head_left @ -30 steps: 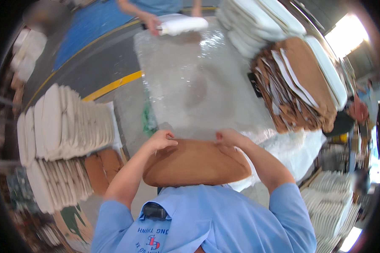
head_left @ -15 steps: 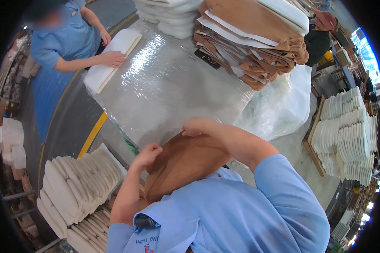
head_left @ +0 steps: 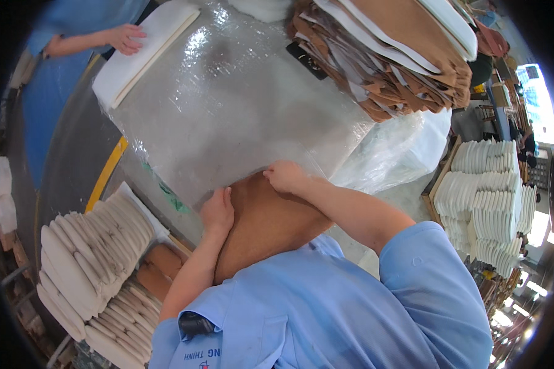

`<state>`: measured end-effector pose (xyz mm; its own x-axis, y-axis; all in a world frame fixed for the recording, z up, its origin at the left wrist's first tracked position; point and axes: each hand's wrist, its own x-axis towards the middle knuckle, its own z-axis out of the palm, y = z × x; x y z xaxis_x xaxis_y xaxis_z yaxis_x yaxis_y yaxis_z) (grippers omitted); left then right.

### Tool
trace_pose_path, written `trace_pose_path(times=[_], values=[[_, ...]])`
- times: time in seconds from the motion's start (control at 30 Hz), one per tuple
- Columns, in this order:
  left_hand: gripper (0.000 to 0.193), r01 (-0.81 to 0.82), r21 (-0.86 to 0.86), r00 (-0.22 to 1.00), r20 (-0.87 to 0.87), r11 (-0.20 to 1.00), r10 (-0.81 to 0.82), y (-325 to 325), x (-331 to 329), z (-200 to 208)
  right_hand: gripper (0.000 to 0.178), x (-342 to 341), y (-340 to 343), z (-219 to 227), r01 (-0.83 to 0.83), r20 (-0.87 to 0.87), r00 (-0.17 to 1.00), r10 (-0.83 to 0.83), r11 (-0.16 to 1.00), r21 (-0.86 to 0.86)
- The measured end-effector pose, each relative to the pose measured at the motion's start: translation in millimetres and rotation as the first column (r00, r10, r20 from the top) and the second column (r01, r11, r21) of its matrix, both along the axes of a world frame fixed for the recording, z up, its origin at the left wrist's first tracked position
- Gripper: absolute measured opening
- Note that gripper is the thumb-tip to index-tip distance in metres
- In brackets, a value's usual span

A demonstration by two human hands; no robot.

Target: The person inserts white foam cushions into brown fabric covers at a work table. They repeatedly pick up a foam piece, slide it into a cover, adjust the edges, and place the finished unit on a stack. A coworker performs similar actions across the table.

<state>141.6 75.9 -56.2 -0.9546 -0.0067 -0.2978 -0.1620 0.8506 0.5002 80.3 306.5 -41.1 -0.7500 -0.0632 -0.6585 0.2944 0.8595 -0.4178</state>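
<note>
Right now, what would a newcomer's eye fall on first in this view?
Probably the brown cushion in the lower middle, against the wearer's blue shirt, with the left hand at its left edge and the right hand at its far edge. Next, the heap of brown fabric covers at upper right, on the plastic-wrapped surface, and the stacked white pads at lower left.

You have a brown cushion between your left grip and your right grip. Its covering looks plain and matt, darker in the stretch between the two. Both grips take it along its far edge. The broad face spreads from there toward you, one end reaching rightward past your right grip; its nearest part is hidden.
</note>
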Motion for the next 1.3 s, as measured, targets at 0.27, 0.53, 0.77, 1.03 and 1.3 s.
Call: trace_pose_path(times=[0.27,0.53,0.77,1.03,1.3], values=[[0.037,-0.034,-0.075,0.999,-0.009,0.997,0.033,-3,-10,-26,0.031,-2,-8,-23,0.161,-0.071,0.983,-0.168,0.982,-0.096],[0.034,-0.010,0.021,1.000,-0.027,1.000,0.011,-8,-14,-15,0.029,-5,-1,-21,0.008,-0.183,0.982,-0.038,0.987,-0.162],[0.042,-0.185,0.319,0.975,0.179,0.929,0.133,-110,59,58,0.049,-15,119,38,0.130,-0.174,0.964,-0.201,0.927,-0.351],[0.084,-0.721,0.433,0.598,0.783,0.541,0.172,-121,164,100,0.076,64,129,97,0.394,0.771,0.620,-0.145,0.907,-0.146],[0.085,-0.628,0.267,0.625,0.733,0.731,0.269,-113,153,48,0.077,56,104,40,0.305,0.680,0.701,-0.215,0.952,-0.013]])
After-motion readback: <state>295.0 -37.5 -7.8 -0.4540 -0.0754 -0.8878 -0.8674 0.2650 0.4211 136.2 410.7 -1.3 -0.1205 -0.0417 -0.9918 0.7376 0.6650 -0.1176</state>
